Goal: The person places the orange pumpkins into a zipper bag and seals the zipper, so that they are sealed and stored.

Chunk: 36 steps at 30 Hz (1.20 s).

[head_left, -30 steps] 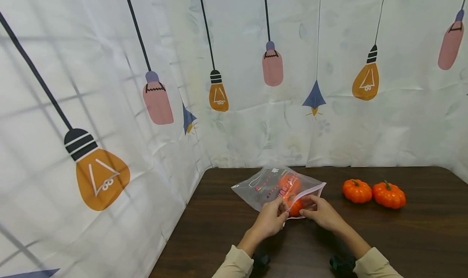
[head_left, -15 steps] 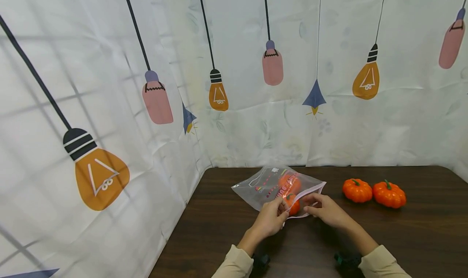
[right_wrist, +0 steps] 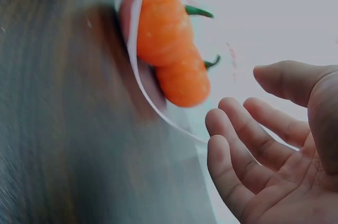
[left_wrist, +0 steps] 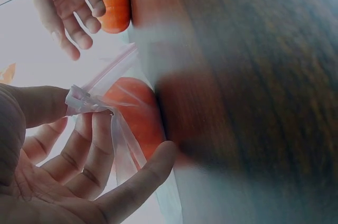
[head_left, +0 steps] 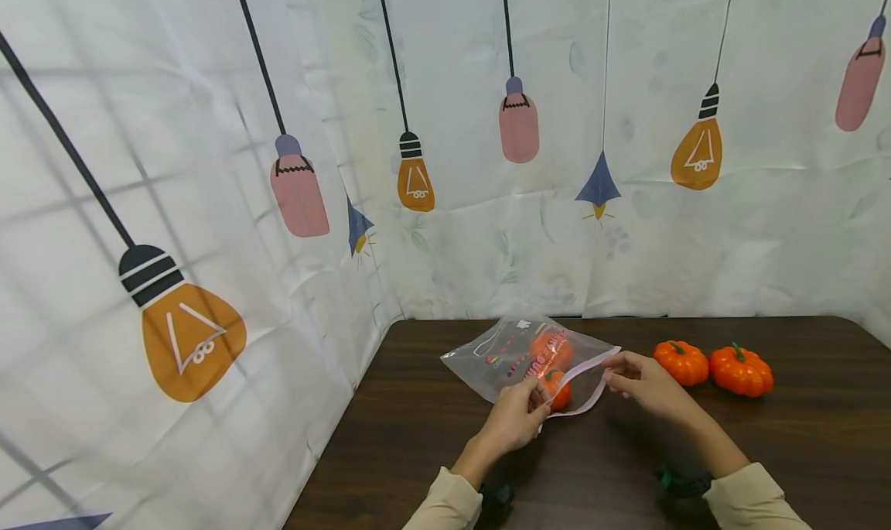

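A clear zip bag (head_left: 497,357) with pink edging and red print lies on the dark table, its mouth spread toward me. Inside it are two small orange pumpkins; the nearer pumpkin (head_left: 557,389) sits just within the opening, and green stems show on both in the right wrist view. My left hand (head_left: 515,418) pinches the bag's edge between thumb and fingers, clearly seen at the zip strip (left_wrist: 82,100) in the left wrist view. My right hand (head_left: 643,383) is beside the right side of the bag mouth, fingers loosely bent, holding nothing.
Two more orange pumpkins stand side by side to the right: one pumpkin (head_left: 682,361) near my right hand and another pumpkin (head_left: 741,371) beyond it. A white curtain (head_left: 459,267) printed with lamps hangs behind and left of the table (head_left: 821,437).
My right hand has let go of the nearer pumpkin in the bag and moved out of the mouth, rightward toward the loose pumpkins. My left hand keeps its grip on the bag.
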### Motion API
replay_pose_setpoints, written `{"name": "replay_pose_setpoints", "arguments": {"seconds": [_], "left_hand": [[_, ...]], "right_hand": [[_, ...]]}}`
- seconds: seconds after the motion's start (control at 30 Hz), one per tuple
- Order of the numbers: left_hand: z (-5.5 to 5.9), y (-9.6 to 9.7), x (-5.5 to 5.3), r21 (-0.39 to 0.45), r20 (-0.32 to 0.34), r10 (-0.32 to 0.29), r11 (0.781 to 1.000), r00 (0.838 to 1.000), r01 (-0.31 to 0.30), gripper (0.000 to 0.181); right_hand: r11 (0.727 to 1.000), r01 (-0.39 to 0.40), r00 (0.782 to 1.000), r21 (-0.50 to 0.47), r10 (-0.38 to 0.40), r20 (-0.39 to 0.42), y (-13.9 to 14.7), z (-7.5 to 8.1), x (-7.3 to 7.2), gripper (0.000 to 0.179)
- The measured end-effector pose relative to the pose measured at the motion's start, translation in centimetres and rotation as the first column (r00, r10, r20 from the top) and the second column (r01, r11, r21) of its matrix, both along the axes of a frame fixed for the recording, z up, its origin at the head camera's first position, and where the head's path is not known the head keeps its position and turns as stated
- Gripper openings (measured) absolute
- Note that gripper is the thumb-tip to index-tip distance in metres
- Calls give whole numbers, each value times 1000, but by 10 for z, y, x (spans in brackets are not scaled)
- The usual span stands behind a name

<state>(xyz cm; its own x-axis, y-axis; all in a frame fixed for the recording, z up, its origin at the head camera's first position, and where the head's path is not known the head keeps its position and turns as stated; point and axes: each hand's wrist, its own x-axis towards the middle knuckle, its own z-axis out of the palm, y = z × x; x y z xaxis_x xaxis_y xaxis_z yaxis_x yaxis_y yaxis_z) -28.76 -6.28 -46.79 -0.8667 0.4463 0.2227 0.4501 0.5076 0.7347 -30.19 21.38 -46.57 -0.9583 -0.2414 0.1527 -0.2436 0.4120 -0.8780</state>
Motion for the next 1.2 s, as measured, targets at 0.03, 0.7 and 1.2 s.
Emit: {"name": "replay_pose_setpoints", "arguments": {"seconds": [0.03, 0.7, 1.2], "left_hand": [[0, 0, 0, -6, -10, 1, 1000, 1000, -1, 9], [-1, -1, -2, -1, -11, -5, 1000, 1000, 5, 8], [-1, -1, -2, -37, -43, 5, 999, 999, -6, 9]], "right_hand": [[1000, 15, 1000, 1, -15, -5, 3, 1, 0, 39], [935, 347, 936, 75, -341, -88, 67, 15, 8, 60], [918, 368, 929, 146, -359, -88, 89, 8, 9, 75]]}}
